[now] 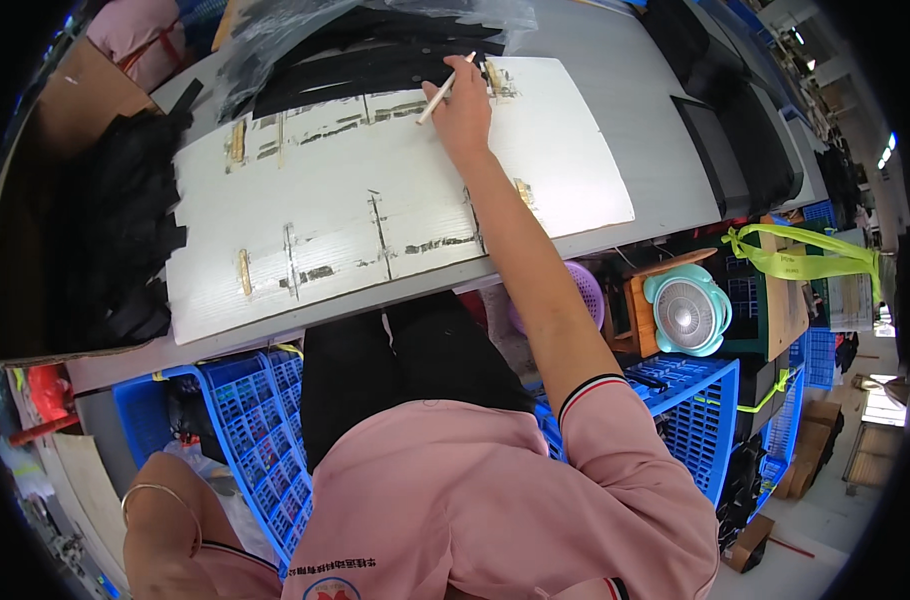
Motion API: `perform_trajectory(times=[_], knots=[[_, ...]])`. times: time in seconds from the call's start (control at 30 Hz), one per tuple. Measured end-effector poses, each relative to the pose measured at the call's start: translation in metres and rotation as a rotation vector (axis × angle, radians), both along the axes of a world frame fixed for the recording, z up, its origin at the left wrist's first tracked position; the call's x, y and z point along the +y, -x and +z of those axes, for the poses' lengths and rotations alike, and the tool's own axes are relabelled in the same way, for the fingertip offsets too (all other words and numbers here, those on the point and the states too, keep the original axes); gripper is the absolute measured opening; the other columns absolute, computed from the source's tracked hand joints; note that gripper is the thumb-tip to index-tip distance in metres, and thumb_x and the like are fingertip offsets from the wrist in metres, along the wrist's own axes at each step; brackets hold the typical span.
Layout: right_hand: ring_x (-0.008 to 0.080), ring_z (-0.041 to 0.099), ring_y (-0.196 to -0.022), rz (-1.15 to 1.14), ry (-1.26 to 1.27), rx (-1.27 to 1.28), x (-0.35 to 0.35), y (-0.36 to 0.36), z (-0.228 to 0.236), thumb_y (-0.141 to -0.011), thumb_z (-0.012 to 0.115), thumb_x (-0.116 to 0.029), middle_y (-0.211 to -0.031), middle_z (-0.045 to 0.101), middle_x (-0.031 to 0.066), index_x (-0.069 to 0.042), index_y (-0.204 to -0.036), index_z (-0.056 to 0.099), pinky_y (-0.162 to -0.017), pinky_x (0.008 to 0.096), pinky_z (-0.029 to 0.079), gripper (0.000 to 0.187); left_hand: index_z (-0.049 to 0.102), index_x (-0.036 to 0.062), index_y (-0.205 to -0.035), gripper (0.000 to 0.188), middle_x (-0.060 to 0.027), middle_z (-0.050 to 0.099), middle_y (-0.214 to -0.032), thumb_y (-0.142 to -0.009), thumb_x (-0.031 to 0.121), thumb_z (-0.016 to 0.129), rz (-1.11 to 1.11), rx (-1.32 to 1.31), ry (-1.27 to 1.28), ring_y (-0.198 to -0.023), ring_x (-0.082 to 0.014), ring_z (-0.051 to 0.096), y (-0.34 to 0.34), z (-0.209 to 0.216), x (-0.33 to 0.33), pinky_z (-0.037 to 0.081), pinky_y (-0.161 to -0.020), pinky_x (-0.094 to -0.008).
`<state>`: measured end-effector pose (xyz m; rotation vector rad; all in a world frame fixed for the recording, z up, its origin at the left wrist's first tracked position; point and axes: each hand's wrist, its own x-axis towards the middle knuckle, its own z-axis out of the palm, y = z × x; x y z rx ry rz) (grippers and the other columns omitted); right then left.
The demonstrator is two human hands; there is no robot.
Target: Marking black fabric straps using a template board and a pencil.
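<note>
- A grey table (635,125) runs across a cluttered workroom; a white board (325,195) lies flat on it, reaching nearly to the table's near edge.
- Black strips (355,60), partly under clear plastic (245,65), lie along the board's far edge; a cardboard box (80,75) of black pieces (115,235) stands at the table's left end.
- The right hand (463,112) is over the board's far edge, right of its middle, thumb and fingers closed on a pale pen (433,106). The left hand is out of sight; I cannot tell its fingers' state.
- Best, I judge, to keep the grip light and the wrist steady, checking position against the dark marks (320,272).
- A second hand on the board would probably stop it sliding.
</note>
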<state>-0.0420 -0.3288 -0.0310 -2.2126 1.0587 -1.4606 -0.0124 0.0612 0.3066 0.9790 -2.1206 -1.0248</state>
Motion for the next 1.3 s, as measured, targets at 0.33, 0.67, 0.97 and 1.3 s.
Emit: perform_trajectory(times=[0.33, 0.67, 0.97, 1.3], knots=[[0.0377, 0.059, -0.112, 0.001, -0.099, -0.012, 0.000, 0.006, 0.004, -0.084, 0.083, -0.016, -0.123, 0.061, 0.0168, -0.005, -0.127, 0.058, -0.093, 0.0450, 0.049, 0.051, 0.077, 0.0283, -0.114, 0.022, -0.0025, 0.079, -0.101, -0.097, 0.039, 0.069, 0.082, -0.314, 0.012, -0.098, -0.0226, 0.075, 0.007, 0.023, -0.034, 0.056, -0.074, -0.0289], [0.0396, 0.058, -0.116, -0.005, -0.116, -0.037, -0.007, 0.008, 0.001, -0.081, 0.084, -0.015, -0.125, 0.061, 0.0191, -0.006, -0.128, 0.056, -0.098, 0.0462, 0.049, 0.054, 0.077, 0.0271, -0.115, 0.021, -0.0028, 0.079, -0.102, -0.099, 0.036, 0.067, -0.089, -0.228, 0.135, -0.096, -0.0214, 0.076, 0.001, 0.023, -0.032, 0.059, -0.078, -0.0309], [0.0408, 0.057, -0.116, 0.007, -0.116, -0.067, -0.007, 0.008, 0.001, -0.081, 0.083, -0.013, -0.128, 0.059, 0.0204, -0.006, -0.127, 0.055, -0.096, 0.0485, 0.048, 0.054, 0.076, 0.0251, -0.117, 0.021, -0.0036, 0.077, -0.107, -0.100, 0.031, 0.066, -0.060, -0.148, 0.336, -0.096, -0.0191, 0.077, 0.011, 0.017, -0.028, 0.062, -0.089, -0.0362], [0.0367, 0.061, -0.108, -0.002, -0.157, -0.120, -0.005, 0.011, 0.005, -0.085, 0.082, -0.018, -0.118, 0.063, 0.0179, -0.007, -0.127, 0.058, -0.092, 0.0418, 0.050, 0.050, 0.076, 0.0261, -0.117, 0.023, -0.0035, 0.078, -0.105, -0.096, 0.034, 0.071, 0.043, -0.285, 0.235, -0.094, -0.0185, 0.077, 0.014, 0.040, -0.010, 0.061, -0.087, -0.0354]])
